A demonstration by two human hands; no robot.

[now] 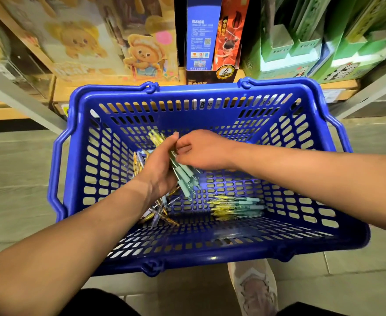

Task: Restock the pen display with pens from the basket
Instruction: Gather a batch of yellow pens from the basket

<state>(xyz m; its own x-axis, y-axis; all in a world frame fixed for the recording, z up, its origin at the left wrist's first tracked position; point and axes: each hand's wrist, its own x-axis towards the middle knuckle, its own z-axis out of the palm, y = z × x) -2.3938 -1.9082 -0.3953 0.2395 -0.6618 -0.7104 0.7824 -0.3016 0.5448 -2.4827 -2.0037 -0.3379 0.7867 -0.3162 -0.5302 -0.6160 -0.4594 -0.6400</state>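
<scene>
While I stand over the blue basket (210, 91), both my arms reach down into it. My left hand (162, 166) is curled round a bunch of pens (185, 176). The bunch is tilted. Its yellow ends stick up past my thumb, and its mint green ends point down at the basket floor.

My right hand (201, 151) comes in from the other side and meets the bunch. Its fingers are bent down onto the pens and touch them. I cannot tell if they are pinching one pen or only resting there.

More pens lie on the bottom of the basket. A small row of pens (237, 207), yellow and mint, lies flat near my right arm. A messy pile of pens (162, 213) sits under my left wrist, with pens pointing every which way.

The basket sits on the grey floor (16, 179), right up against a wooden shelf (119, 86). On the shelf I see a box with a bear (141, 53), a blue box (201, 37), a red box (228, 37) and some green boxes (301, 42). My shoe (253, 290) is just behind the basket.
</scene>
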